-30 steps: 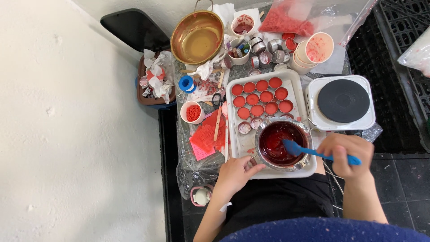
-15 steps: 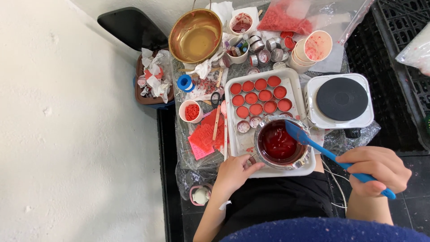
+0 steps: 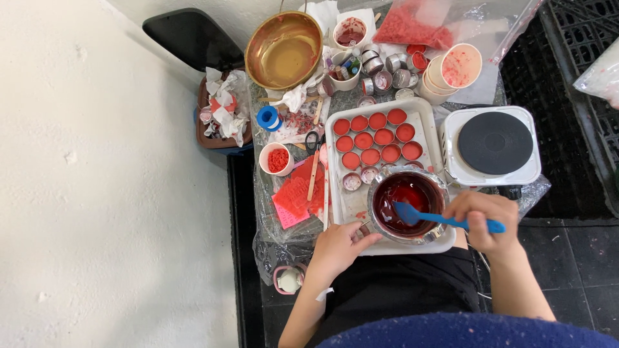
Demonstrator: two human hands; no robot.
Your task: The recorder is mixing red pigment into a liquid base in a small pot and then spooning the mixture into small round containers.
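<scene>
Right hand (image 3: 485, 222) grips blue spatula (image 3: 438, 218) dipped in metal bowl (image 3: 406, 205); left hand (image 3: 338, 245), fingers curled, touches the bowl's rim.

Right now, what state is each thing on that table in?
Metal pot: holds dark red liquid, on the white tray.
Blue spatula: blade in the liquid, gripped by right hand.
Left hand: at the pot's rim.
Small round tins: filled red.
Hot plate: bare.
Brass bowl: empty.

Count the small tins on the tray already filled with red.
10, on the white tray above the metal pot: three along the top row, four in the middle, three below.
</scene>
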